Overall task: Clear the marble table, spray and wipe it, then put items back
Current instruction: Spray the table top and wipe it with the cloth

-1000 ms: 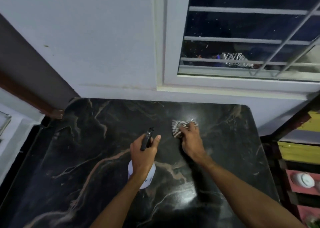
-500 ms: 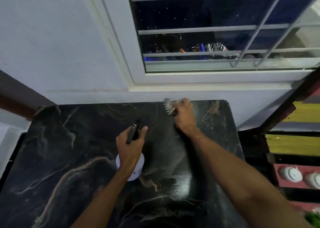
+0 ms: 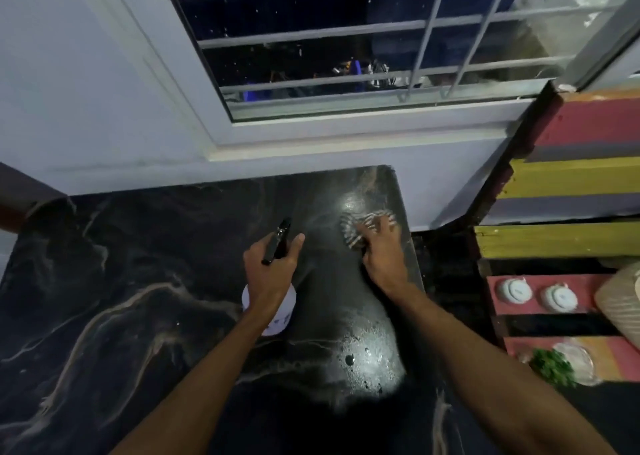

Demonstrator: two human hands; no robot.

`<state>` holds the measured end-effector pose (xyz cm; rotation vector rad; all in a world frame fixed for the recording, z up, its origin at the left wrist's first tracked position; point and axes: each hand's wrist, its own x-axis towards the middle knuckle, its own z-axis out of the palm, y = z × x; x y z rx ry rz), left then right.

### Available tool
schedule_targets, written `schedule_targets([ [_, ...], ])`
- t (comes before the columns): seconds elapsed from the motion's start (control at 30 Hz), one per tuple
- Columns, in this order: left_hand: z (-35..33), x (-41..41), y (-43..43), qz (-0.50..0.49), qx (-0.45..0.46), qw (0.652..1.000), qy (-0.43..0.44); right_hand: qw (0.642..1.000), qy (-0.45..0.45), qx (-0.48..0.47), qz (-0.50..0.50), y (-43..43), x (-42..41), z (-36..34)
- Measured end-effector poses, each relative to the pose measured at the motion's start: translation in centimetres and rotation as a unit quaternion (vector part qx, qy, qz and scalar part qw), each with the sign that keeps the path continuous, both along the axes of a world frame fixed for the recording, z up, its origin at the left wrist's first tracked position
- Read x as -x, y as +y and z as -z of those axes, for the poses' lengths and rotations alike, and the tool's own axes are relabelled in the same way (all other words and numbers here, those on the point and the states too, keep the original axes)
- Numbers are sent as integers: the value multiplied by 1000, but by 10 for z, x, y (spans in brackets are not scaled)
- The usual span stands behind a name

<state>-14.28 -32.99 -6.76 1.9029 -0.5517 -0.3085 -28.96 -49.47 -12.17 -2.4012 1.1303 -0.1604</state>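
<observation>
The black marble table (image 3: 104, 281) with pale veins fills the lower left and middle of the head view. My left hand (image 3: 270, 274) grips a white spray bottle (image 3: 277, 316) with a black nozzle, held upright over the middle of the table. My right hand (image 3: 381, 250) presses a striped cloth (image 3: 356, 227) flat on the marble near the table's far right corner. The surface around the cloth looks wet and shiny.
A white wall and a barred window (image 3: 346, 56) stand behind the table. Right of the table is a painted shelf (image 3: 561, 243) in red and yellow, holding two white lidded dishes (image 3: 516, 290) and some greens (image 3: 550, 368). A dark gap separates table and shelf.
My right hand has slid the cloth from the middle back of the table toward the far right corner. The left hand keeps the bottle in much the same pose. My view swung right.
</observation>
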Motion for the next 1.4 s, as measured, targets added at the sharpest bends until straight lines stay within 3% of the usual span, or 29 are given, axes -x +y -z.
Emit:
schedule_targets([
  [0.1,-1,17,11,4,-3,1000,10,986,-27,3,-167,28,26,3],
  [0.13,-1,20,15,5,-3,1000,16,990,-32,3,-140,22,34,2],
  [0.23,-3,28,35,9,-9,1000,28,995,-43,-20,84,18,51,1],
  [0.27,-5,30,42,10,-10,999,30,994,-31,-26,102,34,48,-3],
  [0.43,-12,37,86,33,2,999,21,988,-35,-41,-142,140,40,-6],
  [0.6,-13,33,147,19,8,1000,2,991,-27,-53,123,149,33,-17],
  [0.67,-14,34,173,8,7,1000,-3,996,-33,-48,64,203,13,-22],
  [0.77,-12,30,209,-10,10,1000,9,987,-40,-45,-149,262,5,-20],
  [0.8,-10,27,220,-19,7,1000,15,987,-48,-44,-150,257,3,-22],
  [0.93,-4,16,264,-60,3,998,14,998,19,-19,62,204,-18,-21],
  [1.03,-1,16,283,-66,2,998,14,997,29,-20,-65,247,-53,-21],
  [1.13,-4,18,284,-76,0,997,8,962,12,-39,-268,302,-57,-17],
  [1.2,-6,20,276,-78,0,997,14,951,21,-35,-308,297,-39,-16],
  [1.3,-10,31,258,-70,16,997,38,989,28,-30,-145,237,1,-15],
  [1.4,-15,47,234,-56,19,997,45,999,38,-23,-11,211,57,-18],
])
